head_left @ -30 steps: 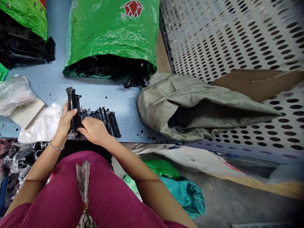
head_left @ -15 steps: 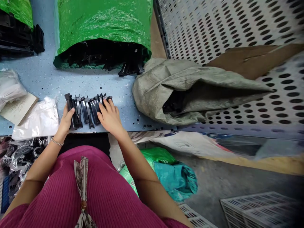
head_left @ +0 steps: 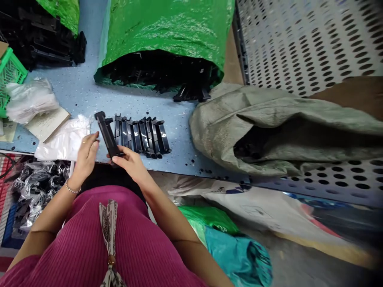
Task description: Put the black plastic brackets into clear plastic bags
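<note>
Pinched by its near end, a long black plastic part [head_left: 107,133] is in my right hand [head_left: 128,161], tilted with its far end toward the upper left. My left hand [head_left: 87,153] is just left of that part, fingers stretched out and holding nothing. A row of several similar black plastic parts [head_left: 143,137] lies side by side on the blue table [head_left: 179,119], right of the held one. Nearest my left hand on the table are clear plastic bags [head_left: 64,139].
A green sack [head_left: 167,28] of black parts lies open at the back. To the right is a grey-green sack [head_left: 215,123], with a perforated metal panel [head_left: 284,48] behind it. A green basket [head_left: 12,75] stands at left. Below the table edge sits a crate of bagged parts [head_left: 42,191].
My right hand has left the row and now holds one black part at the left. My left hand has let go of the row's left end. The camera view has shifted left.
</note>
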Action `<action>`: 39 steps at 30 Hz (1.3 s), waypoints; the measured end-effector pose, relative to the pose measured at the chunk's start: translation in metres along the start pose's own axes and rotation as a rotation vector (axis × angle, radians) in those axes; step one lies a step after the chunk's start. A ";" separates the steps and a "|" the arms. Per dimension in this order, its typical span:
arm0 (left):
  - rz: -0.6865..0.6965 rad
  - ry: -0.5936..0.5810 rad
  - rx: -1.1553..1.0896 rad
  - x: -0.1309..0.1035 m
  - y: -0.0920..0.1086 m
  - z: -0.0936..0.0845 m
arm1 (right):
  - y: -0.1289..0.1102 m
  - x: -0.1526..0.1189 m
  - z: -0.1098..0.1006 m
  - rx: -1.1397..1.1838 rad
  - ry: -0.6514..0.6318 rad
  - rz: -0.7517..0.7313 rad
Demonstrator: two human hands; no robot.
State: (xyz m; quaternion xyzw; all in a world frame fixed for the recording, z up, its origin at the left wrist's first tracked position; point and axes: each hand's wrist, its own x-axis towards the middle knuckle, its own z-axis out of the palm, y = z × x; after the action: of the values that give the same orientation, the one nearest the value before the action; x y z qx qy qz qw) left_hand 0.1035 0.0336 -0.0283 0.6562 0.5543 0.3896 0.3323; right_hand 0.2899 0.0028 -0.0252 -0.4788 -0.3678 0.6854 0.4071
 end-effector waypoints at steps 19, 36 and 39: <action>-0.469 0.125 -0.244 0.011 -0.058 -0.083 | -0.008 0.059 0.055 0.558 -0.375 0.184; 0.060 -0.129 0.385 0.014 -0.063 -0.124 | 0.038 0.027 0.047 0.672 -0.635 0.571; 0.127 -0.153 0.414 0.001 -0.057 -0.119 | 0.053 0.023 0.049 0.790 -0.613 0.710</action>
State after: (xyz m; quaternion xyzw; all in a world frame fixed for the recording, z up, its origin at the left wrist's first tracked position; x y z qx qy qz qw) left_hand -0.0276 0.0447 -0.0207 0.7715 0.5533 0.2365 0.2066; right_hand 0.2276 -0.0032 -0.0675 -0.1660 -0.0043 0.9702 0.1763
